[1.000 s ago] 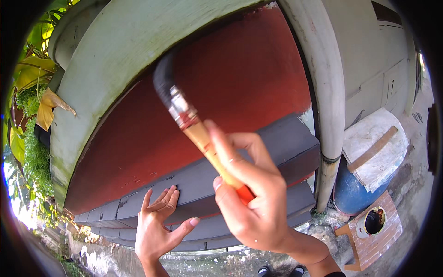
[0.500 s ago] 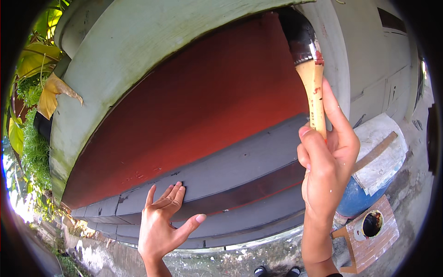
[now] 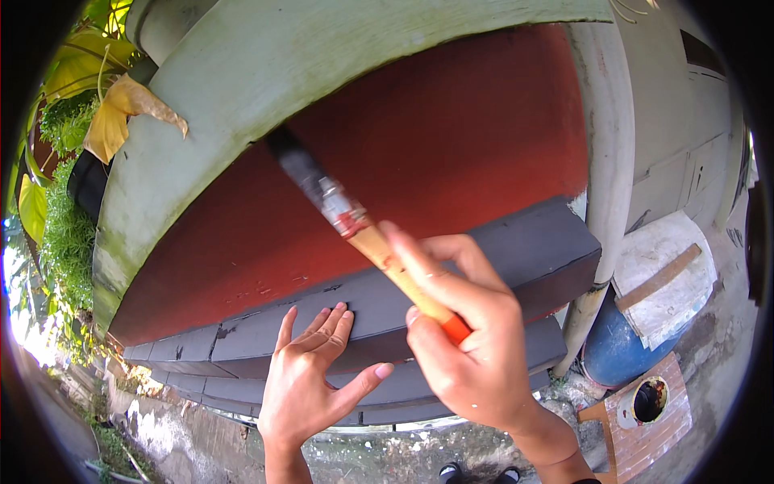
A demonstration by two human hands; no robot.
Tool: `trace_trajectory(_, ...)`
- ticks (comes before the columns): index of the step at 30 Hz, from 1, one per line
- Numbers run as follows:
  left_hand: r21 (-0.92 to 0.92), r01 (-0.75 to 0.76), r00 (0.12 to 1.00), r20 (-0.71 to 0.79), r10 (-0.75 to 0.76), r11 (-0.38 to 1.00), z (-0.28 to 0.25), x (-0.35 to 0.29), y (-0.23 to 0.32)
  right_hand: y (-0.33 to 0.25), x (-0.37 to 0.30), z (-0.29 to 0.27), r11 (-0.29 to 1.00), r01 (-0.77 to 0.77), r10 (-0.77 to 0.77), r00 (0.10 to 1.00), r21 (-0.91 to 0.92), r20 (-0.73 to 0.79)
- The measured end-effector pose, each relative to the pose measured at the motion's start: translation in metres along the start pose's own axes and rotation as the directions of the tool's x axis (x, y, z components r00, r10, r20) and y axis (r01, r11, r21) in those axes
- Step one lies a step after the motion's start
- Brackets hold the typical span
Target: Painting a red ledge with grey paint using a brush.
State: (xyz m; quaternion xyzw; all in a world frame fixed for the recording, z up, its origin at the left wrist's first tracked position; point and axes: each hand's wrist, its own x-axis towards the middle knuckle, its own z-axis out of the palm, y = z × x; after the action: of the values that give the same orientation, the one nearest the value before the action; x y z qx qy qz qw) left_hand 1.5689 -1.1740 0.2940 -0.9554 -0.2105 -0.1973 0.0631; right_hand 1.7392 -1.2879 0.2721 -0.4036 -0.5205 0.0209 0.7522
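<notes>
My right hand (image 3: 472,331) grips a paintbrush (image 3: 387,258) by its wooden handle, which ends in orange. The dark bristles reach up to the left, and their tip is at the upper edge of the dark red wall panel (image 3: 451,145), just under the pale green curved ledge (image 3: 242,105). Whether the tip presses on the panel or the ledge's edge is hard to tell. Red paint smears the metal band. My left hand (image 3: 310,375) rests with fingers spread on the dark grey tiled step (image 3: 403,298) below the panel.
At the right, a paint can (image 3: 649,401) stands on a wooden stool (image 3: 665,436). Beside it is a blue drum (image 3: 625,347) topped by a white sheet (image 3: 645,250) and a wood strip (image 3: 661,278). A whitish pipe (image 3: 610,161) runs along the panel's right end; plants (image 3: 60,234) grow at the left.
My right hand has swung the brush from the panel's upper right corner leftward along its top edge. My left hand stays on the step. The view has shifted slightly.
</notes>
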Motion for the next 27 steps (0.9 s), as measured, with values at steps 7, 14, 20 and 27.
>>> trace_trajectory(7,-0.026,0.037,0.999,0.007,-0.037,0.999,0.001,0.000,0.006,-0.004,-0.004,0.010,0.977,-0.060,0.121,0.945,0.204,-0.303)
trace_trajectory(14,-0.040,-0.040,0.999,-0.002,0.040,0.998,0.005,-0.001,-0.002,-0.001,0.005,0.025,0.989,0.129,-0.130,0.991,-0.069,-0.010)
trace_trajectory(20,-0.034,-0.037,0.999,0.001,0.037,0.999,0.004,0.000,0.000,-0.005,0.016,0.020,0.965,0.167,-0.173,0.985,-0.202,-0.016)
trace_trajectory(27,-0.035,0.002,1.000,-0.028,-0.003,0.999,0.005,0.001,0.004,0.008,0.027,-0.015,0.902,0.140,-0.271,0.920,-0.409,-0.284)
